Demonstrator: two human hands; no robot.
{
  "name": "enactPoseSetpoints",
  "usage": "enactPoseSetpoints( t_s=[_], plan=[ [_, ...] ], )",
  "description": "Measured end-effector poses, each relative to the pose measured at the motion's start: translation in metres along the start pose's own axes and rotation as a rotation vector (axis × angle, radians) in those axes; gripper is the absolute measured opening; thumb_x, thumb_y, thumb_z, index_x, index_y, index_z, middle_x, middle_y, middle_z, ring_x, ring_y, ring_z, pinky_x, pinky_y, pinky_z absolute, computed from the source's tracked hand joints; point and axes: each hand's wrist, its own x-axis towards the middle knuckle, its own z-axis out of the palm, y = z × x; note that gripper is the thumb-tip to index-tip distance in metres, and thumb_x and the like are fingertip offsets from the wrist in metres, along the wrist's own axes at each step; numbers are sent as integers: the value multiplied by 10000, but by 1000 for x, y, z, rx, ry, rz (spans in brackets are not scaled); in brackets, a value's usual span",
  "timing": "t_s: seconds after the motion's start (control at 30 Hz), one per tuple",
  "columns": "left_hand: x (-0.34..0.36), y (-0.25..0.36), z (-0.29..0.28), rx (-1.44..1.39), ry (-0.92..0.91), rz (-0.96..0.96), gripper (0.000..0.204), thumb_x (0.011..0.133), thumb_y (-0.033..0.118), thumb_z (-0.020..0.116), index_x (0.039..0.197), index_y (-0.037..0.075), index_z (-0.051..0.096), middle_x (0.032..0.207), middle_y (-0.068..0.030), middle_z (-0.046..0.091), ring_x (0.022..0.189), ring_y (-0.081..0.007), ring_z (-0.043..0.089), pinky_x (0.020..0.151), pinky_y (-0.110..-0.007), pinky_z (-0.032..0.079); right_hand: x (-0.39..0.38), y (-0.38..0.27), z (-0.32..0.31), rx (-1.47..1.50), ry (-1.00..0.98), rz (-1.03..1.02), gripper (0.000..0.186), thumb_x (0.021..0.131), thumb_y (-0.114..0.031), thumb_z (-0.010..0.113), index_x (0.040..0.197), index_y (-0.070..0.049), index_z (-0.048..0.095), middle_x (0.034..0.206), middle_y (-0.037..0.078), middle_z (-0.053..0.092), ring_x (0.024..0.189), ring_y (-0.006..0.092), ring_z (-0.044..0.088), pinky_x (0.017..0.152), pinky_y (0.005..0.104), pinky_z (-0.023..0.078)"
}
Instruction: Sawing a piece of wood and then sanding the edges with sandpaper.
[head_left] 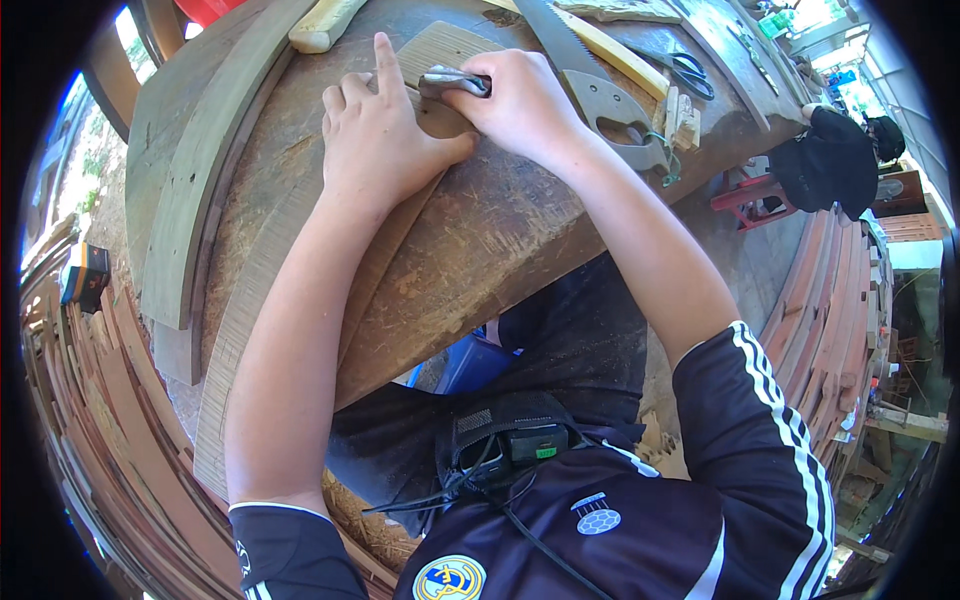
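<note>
A long flat wooden plank (300, 250) lies slanted across a rough wooden workbench (500, 230). My left hand (375, 135) presses flat on the plank, index finger stretched toward its far end. My right hand (520, 100) is closed around a small grey folded piece (452, 80), probably sandpaper, held against the plank's far end just right of the left fingers.
A hand saw (600, 90) lies on the bench right of my right hand, with scissors (690, 72) and pale wood strips (620, 50) beyond. A curved plank (200, 170) edges the bench on the left. Stacked boards (830, 310) stand at right, near a person in black (830, 160).
</note>
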Motion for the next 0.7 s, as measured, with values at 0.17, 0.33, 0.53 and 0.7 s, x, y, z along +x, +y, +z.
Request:
enactPoseSetpoints(
  t_s=[0.17,0.33,0.53,0.7],
  plan=[
    [0,0,0,14,46,-5,1284,633,556,818,1588,-64,224,1280,-339,542,1229,-470,512,1072,-476,445,26,-7,20,-37,22,-56,190,811,-169,721,847,17,745,813,244,697,825,431,687,812,483,544],
    [1,-3,-2,-53,11,-36,1352,620,580,835,1619,-28,156,1337,-328,525,1271,-490,484,1115,-496,406,23,-4,23,-96,30,-100,169,802,-156,695,839,-3,756,851,238,704,867,430,685,865,482,539],
    [5,2,0,16,26,-42,1346,634,605,810,1624,-18,144,1359,-350,513,1293,-493,474,1128,-496,389,-18,-1,-9,-65,19,1,143,812,-150,717,879,-39,778,867,228,715,868,410,692,866,477,541],
    [2,-9,9,2,71,-26,1325,636,569,816,1632,7,147,1352,-349,515,1294,-500,466,1130,-499,386,26,1,37,-114,173,-140,211,800,-210,757,924,-42,781,845,228,705,832,425,682,793,460,543]
  ],
)
